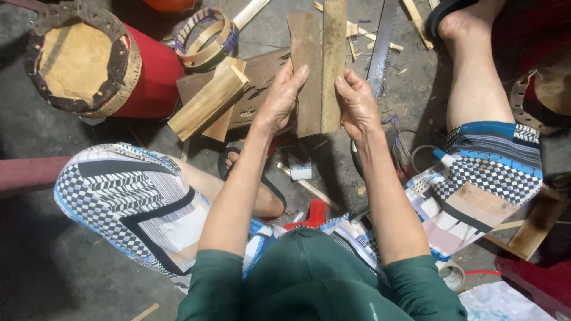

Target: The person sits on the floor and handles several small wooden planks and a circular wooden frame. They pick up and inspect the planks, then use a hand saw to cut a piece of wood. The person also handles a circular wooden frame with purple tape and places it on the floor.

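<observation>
Floor workshop, saw [380,41], wood scraps [208,101], drum [89,59]

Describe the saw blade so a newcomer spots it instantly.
Start at the two wooden planks held upright between the left hand and right hand. Just right of them, the saw blade lies on the floor: long, grey metal, toothed, unlike the wood scraps around it.

A seated person's two hands meet at the middle, over the floor [47,261]. The left hand [281,98] and the right hand [357,104] lie either side of two wooden slats [320,65], which stand side by side between them, touching. Left of the slats, a wooden block [208,101] lies on a flat board [262,74]. Farther left sits a drum [95,62] on its side. Behind the block rest bamboo hoops [208,37]. Just right of the slats a saw blade [380,44] lies on the floor.
</observation>
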